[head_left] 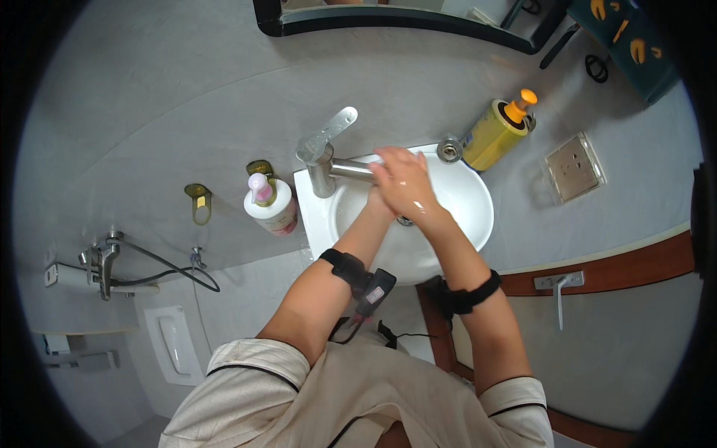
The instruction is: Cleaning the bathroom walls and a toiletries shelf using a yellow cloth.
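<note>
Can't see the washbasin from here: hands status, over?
Right hand laid over left hand, above white washbasin. Faucet spout close beside. Yellow pump bottle right, white pump bottle left, both clear.

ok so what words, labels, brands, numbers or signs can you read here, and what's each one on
Nothing reads clearly enough to quote.
Yellow plastic bottle with orange pump: print too small.
White plastic bottle with pale pink pump: print too blurred.
Black plastic box strapped to the left forearm: pale sticker, marks too small.
</note>
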The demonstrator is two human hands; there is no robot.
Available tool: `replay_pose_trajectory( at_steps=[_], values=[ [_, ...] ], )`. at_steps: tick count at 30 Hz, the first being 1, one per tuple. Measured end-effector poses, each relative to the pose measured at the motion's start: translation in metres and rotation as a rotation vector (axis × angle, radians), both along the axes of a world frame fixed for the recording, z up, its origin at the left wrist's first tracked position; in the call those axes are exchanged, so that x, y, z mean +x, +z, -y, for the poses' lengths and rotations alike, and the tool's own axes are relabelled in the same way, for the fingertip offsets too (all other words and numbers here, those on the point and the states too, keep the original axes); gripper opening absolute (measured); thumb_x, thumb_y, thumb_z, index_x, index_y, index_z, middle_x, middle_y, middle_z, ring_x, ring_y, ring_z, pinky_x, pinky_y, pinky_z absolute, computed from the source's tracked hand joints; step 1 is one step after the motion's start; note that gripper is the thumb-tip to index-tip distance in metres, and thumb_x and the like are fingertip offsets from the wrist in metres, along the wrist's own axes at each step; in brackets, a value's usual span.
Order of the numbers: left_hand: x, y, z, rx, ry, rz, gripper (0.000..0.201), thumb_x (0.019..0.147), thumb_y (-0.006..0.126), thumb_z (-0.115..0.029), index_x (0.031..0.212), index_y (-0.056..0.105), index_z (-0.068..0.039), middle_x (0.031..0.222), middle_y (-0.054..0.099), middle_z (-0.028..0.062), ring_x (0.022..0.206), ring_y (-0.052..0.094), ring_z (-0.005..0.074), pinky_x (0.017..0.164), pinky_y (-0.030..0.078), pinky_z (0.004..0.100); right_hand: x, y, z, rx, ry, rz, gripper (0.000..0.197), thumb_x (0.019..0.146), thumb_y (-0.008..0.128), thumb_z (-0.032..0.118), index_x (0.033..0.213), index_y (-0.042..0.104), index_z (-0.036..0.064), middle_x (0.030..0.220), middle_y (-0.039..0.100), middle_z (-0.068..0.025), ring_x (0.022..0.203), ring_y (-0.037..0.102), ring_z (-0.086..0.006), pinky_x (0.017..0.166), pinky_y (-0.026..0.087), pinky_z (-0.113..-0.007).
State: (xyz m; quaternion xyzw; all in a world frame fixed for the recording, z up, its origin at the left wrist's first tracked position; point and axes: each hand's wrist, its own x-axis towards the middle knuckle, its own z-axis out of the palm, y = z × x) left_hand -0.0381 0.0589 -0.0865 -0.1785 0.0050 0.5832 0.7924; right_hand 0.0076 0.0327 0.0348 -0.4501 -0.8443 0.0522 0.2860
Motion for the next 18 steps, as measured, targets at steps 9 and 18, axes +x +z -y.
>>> replay_pose_trajectory(
  at_steps=[9,18],
  values=[
    [-0.008,-0.007,0.021,0.053,0.012,-0.637,0.029,0.085,0.042,-0.028,0.101,0.044,-0.004,0.098,0.049,0.0087,0.085,0.052,0.0209,0.075,0.046,0.0315,-0.037,-0.011,0.017,0.234,0.061,0.349,0.035,0.077,0.048,0.011,0.112,0.046,0.0056,0.111,0.05,-0.0162,0.105,0.046,-0.0268,0.094,0.027,-0.048],
    [-0.021,0.008,0.009,0.034,-0.033,-0.214,0.041,0.085,0.041,-0.041,0.113,0.044,-0.011,0.113,0.048,0.0076,0.107,0.045,0.0224,0.091,0.036,0.0426,0.024,0.041,0.008,-0.093,0.224,-0.004,0.036,0.073,0.053,0.005,0.109,0.051,0.0071,0.12,0.044,-0.0164,0.109,0.043,-0.0336,0.092,0.033,-0.038]
  ],
)
